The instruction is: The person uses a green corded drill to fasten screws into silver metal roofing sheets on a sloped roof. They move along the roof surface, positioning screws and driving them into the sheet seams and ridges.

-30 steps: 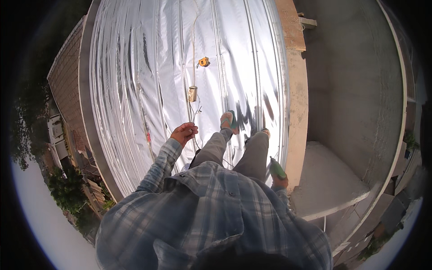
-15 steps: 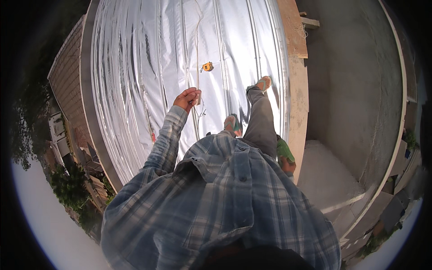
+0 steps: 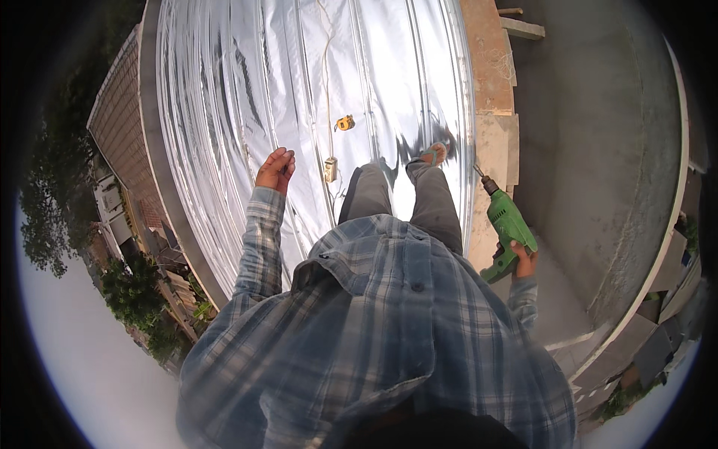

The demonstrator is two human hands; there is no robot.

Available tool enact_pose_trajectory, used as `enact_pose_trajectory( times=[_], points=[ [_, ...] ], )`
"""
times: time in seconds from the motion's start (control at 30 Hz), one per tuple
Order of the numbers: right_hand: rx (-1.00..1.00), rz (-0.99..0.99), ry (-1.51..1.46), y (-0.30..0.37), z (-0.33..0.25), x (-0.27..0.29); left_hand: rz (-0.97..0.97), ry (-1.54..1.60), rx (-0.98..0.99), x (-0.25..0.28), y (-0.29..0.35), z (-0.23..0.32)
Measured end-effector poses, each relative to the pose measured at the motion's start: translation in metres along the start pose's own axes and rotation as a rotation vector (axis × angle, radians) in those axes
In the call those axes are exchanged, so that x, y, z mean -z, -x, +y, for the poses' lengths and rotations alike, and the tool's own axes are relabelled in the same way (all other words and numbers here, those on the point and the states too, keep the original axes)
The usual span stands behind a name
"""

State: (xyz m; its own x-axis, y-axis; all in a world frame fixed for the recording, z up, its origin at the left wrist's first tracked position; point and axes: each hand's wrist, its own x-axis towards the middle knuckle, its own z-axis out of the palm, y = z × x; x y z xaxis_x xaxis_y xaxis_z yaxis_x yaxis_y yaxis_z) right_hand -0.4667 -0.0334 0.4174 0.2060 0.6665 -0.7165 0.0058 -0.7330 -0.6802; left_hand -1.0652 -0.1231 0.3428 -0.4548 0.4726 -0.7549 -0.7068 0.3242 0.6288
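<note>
My right hand grips a green power drill out at my right side, its chuck and bit pointing forward and a little left. My left hand is held over the shiny silver foil sheeting, fingers pinched together; whatever they hold, if anything, is too small to make out. To the right of that hand lies a small pale socket block on the end of a cord, apart from my fingers. Beyond the block rests a yellow and black tape measure.
Raised seams run lengthwise along the sheeting, where I stand in flip-flops. Along its right edge goes a concrete ledge with a brownish board. A deep grey recess drops beyond it. At left is a tiled roof.
My left hand has moved left, away from the socket block. The drill, partly hidden by my body before, has come out to the right and forward in my right hand. My near foot has shifted.
</note>
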Motion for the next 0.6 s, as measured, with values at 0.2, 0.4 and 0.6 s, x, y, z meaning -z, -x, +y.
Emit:
enact_pose_trajectory(
  times=[0.2,0.4,0.6],
  points=[
    [0.015,-0.288,0.099,-0.062,-0.071,-0.041,0.115,-0.064,-0.050,0.060,-0.038,0.046],
    [0.040,-0.104,-0.061,-0.041,-0.063,-0.107,-0.095,-0.453,-0.010,-0.071,-0.145,0.076],
    [0.059,-0.172,-0.246,0.014,-0.085,-0.196,-0.731,-0.708,-0.079,-0.237,-0.171,0.060]
  ],
)
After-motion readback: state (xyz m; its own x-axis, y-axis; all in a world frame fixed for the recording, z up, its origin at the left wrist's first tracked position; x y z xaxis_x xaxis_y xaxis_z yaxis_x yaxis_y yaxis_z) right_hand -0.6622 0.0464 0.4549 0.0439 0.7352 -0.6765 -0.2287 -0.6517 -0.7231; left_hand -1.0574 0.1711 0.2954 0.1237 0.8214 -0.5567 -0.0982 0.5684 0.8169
